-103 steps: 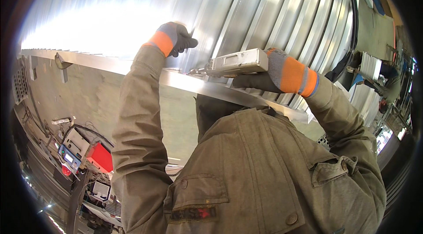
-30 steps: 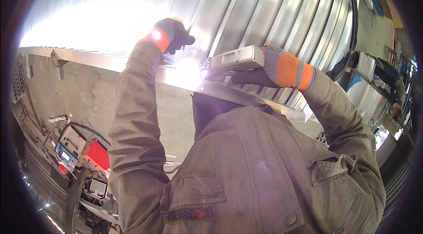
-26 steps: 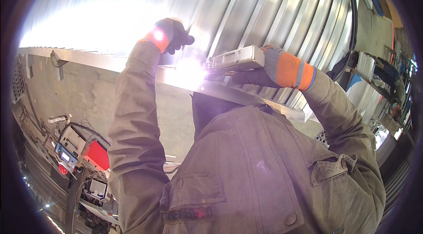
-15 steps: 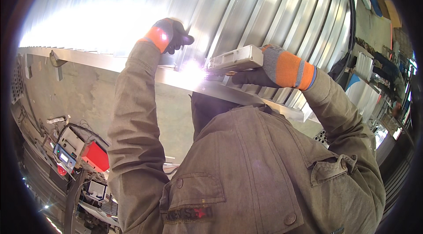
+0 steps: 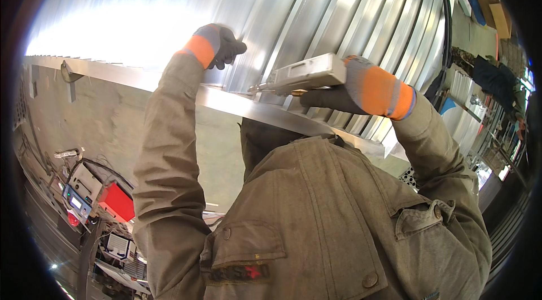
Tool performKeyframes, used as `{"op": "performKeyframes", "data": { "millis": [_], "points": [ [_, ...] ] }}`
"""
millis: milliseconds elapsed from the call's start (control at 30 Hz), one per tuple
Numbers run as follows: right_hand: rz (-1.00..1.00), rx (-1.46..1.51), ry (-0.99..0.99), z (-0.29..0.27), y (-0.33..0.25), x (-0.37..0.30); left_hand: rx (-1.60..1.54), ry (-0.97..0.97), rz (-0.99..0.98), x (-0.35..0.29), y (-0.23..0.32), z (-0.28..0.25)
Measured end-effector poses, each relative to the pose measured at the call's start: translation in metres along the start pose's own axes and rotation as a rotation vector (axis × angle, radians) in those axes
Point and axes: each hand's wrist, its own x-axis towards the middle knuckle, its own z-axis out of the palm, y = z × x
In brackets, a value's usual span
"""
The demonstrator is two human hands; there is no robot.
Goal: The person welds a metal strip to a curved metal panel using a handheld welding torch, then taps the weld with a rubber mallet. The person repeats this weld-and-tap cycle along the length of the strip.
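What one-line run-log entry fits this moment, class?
Right hand: holding pale handheld tool | Left hand: curled near ribbed metal | Tool tip: unlit

the head camera looks down from the wearer's own head (a wide fisheye, edges bowing toward a dark rim), close above the jacket, with ribbed metal ahead.

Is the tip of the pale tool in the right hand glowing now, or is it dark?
Not glowing: the pale tool, held in the right hand, shows no glare at its tip.
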Motion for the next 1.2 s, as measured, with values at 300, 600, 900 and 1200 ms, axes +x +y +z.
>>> {"op": "performKeyframes", "data": {
  "millis": [300,600,900,1200],
  "points": [
    [0.226,0.058,0.039,-0.009,0.009,-0.079,-0.384,0.094,0.254,-0.027,-0.002,0.042],
    [0.041,-0.116,0.073,0.016,0.026,-0.107,-0.135,0.010,0.156,-0.010,0.039,0.067],
    [0.129,-0.008,0.080,0.018,0.036,-0.098,-0.230,-0.044,0.159,-0.009,0.033,0.066],
    [0.093,0.129,0.037,0.031,0.065,-0.075,-0.107,-0.062,0.147,-0.007,0.039,0.062]
  ]
}}
